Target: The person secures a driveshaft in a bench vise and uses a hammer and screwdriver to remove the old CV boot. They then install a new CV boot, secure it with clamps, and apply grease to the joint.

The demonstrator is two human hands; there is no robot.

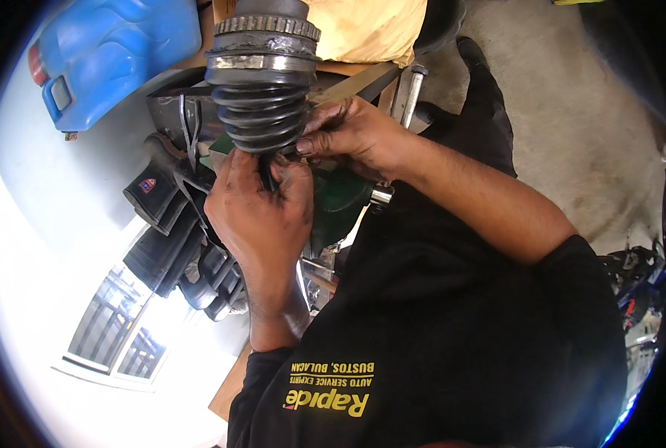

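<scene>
A ribbed black CV axle boot (262, 104) stands upright in front of me, narrow end down, with a bright metal clamp band (262, 64) round its wide end. Above the band sits a toothed metal ring (267, 30) on the greasy joint housing. My left hand (262, 201), grease-stained, has its fingers closed round the boot's narrow lower end. From the right, my right hand (355, 138) pinches at that same lower end; what lies between its fingertips is hidden. Just below and behind my hands is a green vise-like body (340, 201) with a chrome rod end (381, 196).
At the far left lies a blue plastic jug (116, 56) with a red cap. A yellow cloth or paper sheet (374, 30) covers something behind the boot. A metal bar (414, 97) stands right of it. Black boots (157, 246) hang or stand at left. Concrete floor (572, 112) spreads right.
</scene>
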